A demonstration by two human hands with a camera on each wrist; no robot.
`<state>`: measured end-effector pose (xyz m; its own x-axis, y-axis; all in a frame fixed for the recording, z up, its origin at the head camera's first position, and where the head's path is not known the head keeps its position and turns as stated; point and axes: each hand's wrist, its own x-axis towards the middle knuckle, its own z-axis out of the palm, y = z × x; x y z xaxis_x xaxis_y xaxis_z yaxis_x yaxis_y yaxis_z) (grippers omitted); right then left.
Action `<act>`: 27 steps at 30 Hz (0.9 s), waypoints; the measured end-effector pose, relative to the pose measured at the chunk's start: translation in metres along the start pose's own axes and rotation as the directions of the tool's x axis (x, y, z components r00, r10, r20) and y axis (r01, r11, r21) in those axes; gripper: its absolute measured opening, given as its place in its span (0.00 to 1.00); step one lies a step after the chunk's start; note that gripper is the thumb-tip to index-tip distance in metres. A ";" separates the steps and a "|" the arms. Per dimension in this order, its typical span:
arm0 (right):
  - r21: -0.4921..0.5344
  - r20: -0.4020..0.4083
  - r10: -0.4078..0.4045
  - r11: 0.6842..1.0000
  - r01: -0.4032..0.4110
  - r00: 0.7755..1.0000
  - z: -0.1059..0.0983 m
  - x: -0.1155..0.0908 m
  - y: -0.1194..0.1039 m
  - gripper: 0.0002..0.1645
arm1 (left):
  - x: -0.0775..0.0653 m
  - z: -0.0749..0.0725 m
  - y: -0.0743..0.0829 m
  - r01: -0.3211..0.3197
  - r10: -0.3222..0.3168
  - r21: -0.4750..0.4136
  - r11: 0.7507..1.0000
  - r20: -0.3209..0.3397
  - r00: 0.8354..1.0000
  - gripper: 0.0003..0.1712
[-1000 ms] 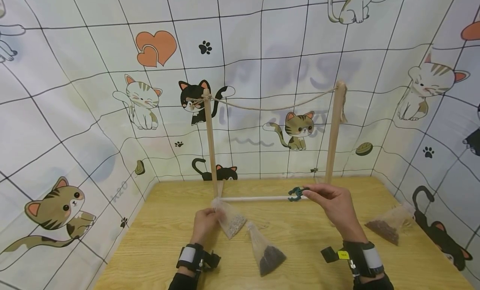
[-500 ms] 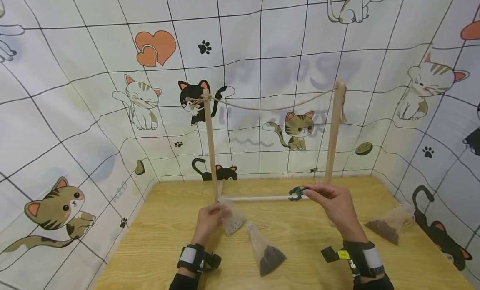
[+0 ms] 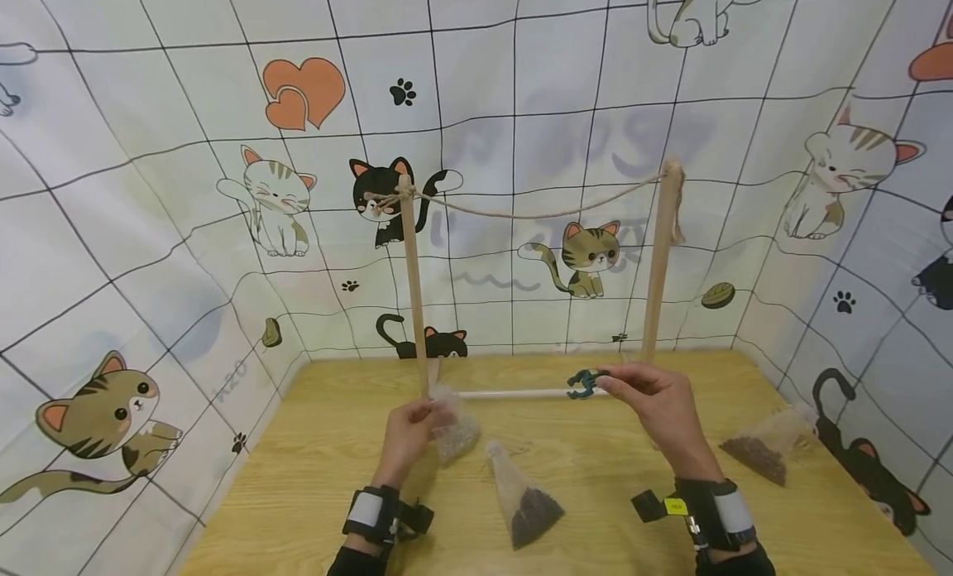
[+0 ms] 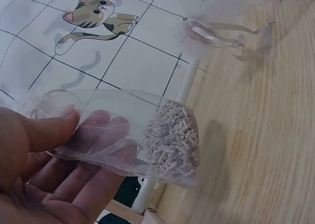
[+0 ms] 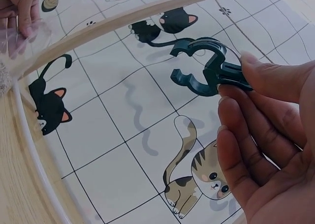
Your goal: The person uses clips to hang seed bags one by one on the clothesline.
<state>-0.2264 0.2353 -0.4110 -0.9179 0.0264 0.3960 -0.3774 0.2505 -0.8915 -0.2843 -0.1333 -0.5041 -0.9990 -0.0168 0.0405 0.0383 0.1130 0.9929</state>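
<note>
My left hand (image 3: 405,434) pinches the upper part of a sheer drawstring pouch (image 3: 457,439) between thumb and fingers. Small pale pellets (image 4: 172,140) fill the pouch's far end in the left wrist view, and the mesh covers some of the fingers. On the other side, my right hand (image 3: 663,406) squeezes the handles of a dark green plastic clip (image 3: 582,384). In the right wrist view the clip (image 5: 202,69) has its jaws apart, with nothing between them. Both hands are above the wooden table (image 3: 596,518), the pouch to the left of the clip.
Two wooden posts (image 3: 413,295) carry a sagging string (image 3: 536,216) between their tops, with a white rod (image 3: 514,394) low down between them. A sheer pouch with dark contents (image 3: 532,514) lies front centre; another pouch (image 3: 759,456) lies at right. Cat-print cloth (image 3: 484,79) surrounds the table.
My left hand has lifted the pouch slightly and turned it, so its filled end shifts up and left. The right hand keeps the clip nearly still. The head view drifts a little.
</note>
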 end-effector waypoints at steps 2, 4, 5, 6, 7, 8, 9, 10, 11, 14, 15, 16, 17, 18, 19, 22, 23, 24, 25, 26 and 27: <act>-0.005 -0.006 0.006 1.000 -0.006 1.000 0.001 0.000 -0.001 0.16 | -0.001 -0.001 0.004 -0.007 0.007 -0.008 1.000 -0.003 1.000 0.08; -0.023 -0.013 0.018 1.000 -0.019 1.000 0.002 0.001 -0.002 0.17 | -0.001 -0.002 0.008 -0.019 0.019 -0.010 1.000 -0.006 1.000 0.08; -0.033 -0.016 0.026 0.999 -0.027 1.000 0.002 0.001 -0.002 0.17 | -0.001 -0.002 0.010 -0.027 0.027 -0.011 1.000 -0.008 1.000 0.08; -0.041 -0.018 0.031 0.999 -0.032 0.999 0.002 0.002 -0.003 0.18 | -0.001 -0.002 0.013 -0.030 0.030 -0.014 0.999 -0.010 0.999 0.08; -0.051 -0.022 0.035 0.998 -0.036 0.999 0.003 0.004 -0.004 0.18 | -0.001 -0.001 0.016 -0.035 0.035 -0.011 0.999 -0.012 0.999 0.09; -0.061 -0.024 0.038 0.997 -0.039 0.999 0.004 0.006 -0.006 0.18 | 0.000 -0.001 0.020 -0.041 0.041 -0.014 0.999 -0.015 0.999 0.09; -0.070 -0.025 0.033 0.997 -0.034 0.999 0.005 0.008 -0.007 0.18 | 0.001 0.000 0.023 -0.051 0.051 -0.010 0.999 -0.021 0.998 0.10; -0.069 -0.023 0.028 0.997 -0.029 0.999 0.006 0.011 -0.009 0.18 | 0.001 0.000 0.027 -0.059 0.059 -0.015 0.998 -0.025 0.998 0.10; -0.069 -0.021 0.019 0.997 -0.021 1.000 0.007 0.013 -0.011 0.18 | 0.002 0.001 0.031 -0.069 0.068 -0.018 0.997 -0.029 0.997 0.11; -0.060 -0.012 -0.014 0.998 0.013 1.000 0.011 0.021 -0.019 0.18 | 0.005 0.002 0.046 -0.087 0.085 -0.054 0.995 -0.038 0.996 0.11; -0.058 -0.008 -0.029 0.998 0.029 1.000 0.012 0.024 -0.021 0.17 | 0.006 0.002 0.051 -0.096 0.094 -0.056 0.994 -0.039 0.995 0.11; -0.055 -0.005 -0.042 0.998 0.042 0.999 0.012 0.027 -0.024 0.17 | 0.007 0.002 0.056 -0.102 0.099 -0.060 0.993 -0.041 0.994 0.11; -0.054 -0.004 -0.056 0.997 0.055 0.998 0.013 0.030 -0.027 0.17 | 0.008 0.002 0.061 -0.115 0.112 -0.062 0.992 -0.041 0.993 0.11; -0.052 -0.004 -0.070 0.996 0.070 0.998 0.014 0.033 -0.029 0.16 | 0.009 0.002 0.066 -0.125 0.123 -0.068 0.990 -0.040 0.992 0.10; -0.056 -0.005 -0.081 0.995 0.081 0.997 0.014 0.035 -0.032 0.16 | 0.010 0.002 0.071 -0.140 0.138 -0.062 0.988 -0.041 0.990 0.10; -0.053 -0.001 -0.113 0.992 0.113 0.994 0.015 0.043 -0.041 0.16 | 0.014 0.002 0.084 -0.174 0.172 -0.050 0.984 -0.040 0.984 0.09; -0.052 0.000 -0.120 0.991 0.120 0.993 0.015 0.045 -0.044 0.16 | 0.016 0.002 0.088 -0.183 0.181 -0.056 0.981 -0.036 0.983 0.09; -0.051 0.003 -0.128 0.990 0.128 0.992 0.016 0.046 -0.048 0.16 | 0.018 0.002 0.092 -0.189 0.187 -0.059 0.980 -0.035 0.982 0.09; -0.052 0.008 -0.135 0.989 0.135 0.991 0.016 0.048 -0.051 0.15 | 0.019 0.002 0.095 -0.195 0.193 -0.060 0.979 -0.034 0.981 0.09; -0.050 0.014 -0.143 0.988 0.144 0.990 0.017 0.049 -0.055 0.15 | 0.021 0.003 0.098 -0.202 0.200 -0.065 0.977 -0.035 0.979 0.09; -0.043 0.019 -0.150 0.988 0.150 0.989 0.017 0.051 -0.058 0.15 | 0.022 0.003 0.102 -0.210 0.208 -0.069 0.975 -0.035 0.978 0.09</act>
<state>-0.2536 0.2054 -0.3427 -0.8532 -0.0298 0.5208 -0.5056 0.2929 -0.8116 -0.3027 -0.1195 -0.4026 -0.9679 -0.0276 0.2497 0.2484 0.0448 0.9676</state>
